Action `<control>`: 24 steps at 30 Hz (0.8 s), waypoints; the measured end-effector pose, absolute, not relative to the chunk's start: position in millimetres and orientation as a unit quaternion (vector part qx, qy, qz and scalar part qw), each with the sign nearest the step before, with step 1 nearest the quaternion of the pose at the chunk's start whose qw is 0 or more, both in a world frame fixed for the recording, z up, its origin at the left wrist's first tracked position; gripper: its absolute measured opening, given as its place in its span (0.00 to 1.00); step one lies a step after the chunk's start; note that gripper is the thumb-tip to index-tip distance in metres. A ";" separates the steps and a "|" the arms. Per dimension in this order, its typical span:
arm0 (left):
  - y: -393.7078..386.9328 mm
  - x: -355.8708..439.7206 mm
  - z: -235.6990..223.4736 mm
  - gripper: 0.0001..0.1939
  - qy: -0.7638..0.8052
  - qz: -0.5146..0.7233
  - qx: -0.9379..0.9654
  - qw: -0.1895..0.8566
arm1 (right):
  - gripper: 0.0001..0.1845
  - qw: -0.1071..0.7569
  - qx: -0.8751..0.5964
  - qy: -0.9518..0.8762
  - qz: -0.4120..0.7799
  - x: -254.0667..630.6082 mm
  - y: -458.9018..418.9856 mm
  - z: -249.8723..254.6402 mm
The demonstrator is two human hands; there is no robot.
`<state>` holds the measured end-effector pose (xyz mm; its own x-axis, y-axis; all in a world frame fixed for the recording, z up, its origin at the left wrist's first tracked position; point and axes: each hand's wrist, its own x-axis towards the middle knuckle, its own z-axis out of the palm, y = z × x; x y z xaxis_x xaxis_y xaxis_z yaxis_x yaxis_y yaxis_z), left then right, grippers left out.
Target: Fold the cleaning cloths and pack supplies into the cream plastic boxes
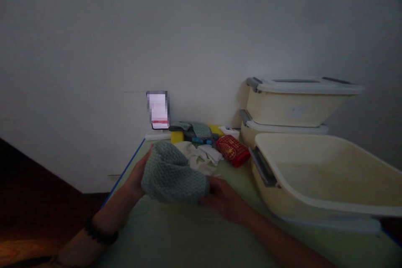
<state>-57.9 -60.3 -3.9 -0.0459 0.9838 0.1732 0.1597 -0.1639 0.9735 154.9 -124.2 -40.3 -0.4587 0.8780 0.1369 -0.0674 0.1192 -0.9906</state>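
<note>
One grey-green cloth point(172, 180), long axis from ten to four o'clock, spans our curled left hand point(137, 176), gripping its nine-o'clock edge, and our right hand point(228, 199), pinching its four-o'clock end, with a lidless cream bin point(314, 155) at three o'clock.

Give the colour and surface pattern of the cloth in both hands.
The cloth is grey-green, with a small, bumpy all-over texture; head view shows it.

The cloth point(171, 178) partly hides the left hand point(137, 179); the phone screen point(159, 109) is blurred.
</note>
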 end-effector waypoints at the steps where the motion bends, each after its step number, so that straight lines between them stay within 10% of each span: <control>1: -61.4 -54.1 -7.2 0.20 0.502 0.508 0.547 0.436 | 0.12 0.403 -0.302 -0.634 0.587 156.0 -125.7 -38.4; 13: -73.7 -39.4 -4.7 0.35 0.372 0.515 0.334 0.696 | 0.31 0.447 -0.345 -0.464 0.683 155.0 -126.2 -37.3; 20: -56.2 -48.2 -14.6 0.23 0.512 0.566 0.429 0.482 | 0.18 0.612 -0.443 -0.576 0.312 165.9 -137.3 -23.6; 24: -46.3 -60.8 -19.2 0.22 0.547 0.569 0.532 0.306 | 0.22 0.567 -0.411 -0.706 0.104 170.5 -146.6 -17.8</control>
<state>-60.8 -46.3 -19.2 -0.2472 0.9305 0.2704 0.2342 -0.2134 0.9485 170.5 -146.6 -17.8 -0.0194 0.6981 0.7157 0.4620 0.6411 -0.6128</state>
